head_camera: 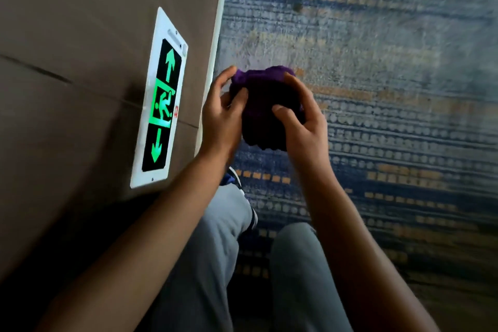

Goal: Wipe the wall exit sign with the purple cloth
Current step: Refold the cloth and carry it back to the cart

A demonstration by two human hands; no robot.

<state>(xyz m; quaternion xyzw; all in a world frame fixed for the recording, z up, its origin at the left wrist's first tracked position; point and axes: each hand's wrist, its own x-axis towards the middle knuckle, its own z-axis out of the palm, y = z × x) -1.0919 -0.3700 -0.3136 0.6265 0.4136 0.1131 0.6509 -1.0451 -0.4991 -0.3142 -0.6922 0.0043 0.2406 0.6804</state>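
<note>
— What's around you?
— Blue patterned carpet [377, 116], brown wall [67, 35] with the glowing green exit sign [161, 100].
— And your hands?
— Your left hand [219, 118] and right hand [304, 127] both clutch the bunched purple cloth [265, 105], beside the sign, apart from it.

carpet [390, 67]: smeared by motion blur, worst toward the top and right; its pattern runs off both edges.
purple cloth [265, 105]: bunched, its sides covered by the left hand [219, 116] and right hand [301, 127]; the underside is hidden.
exit sign [161, 100]: the small red mark at its right edge is too small to read.
shoe [234, 176]: mostly hidden behind the left forearm and knee, possibly striped.
forearms: cut off by the bottom edge.
</note>
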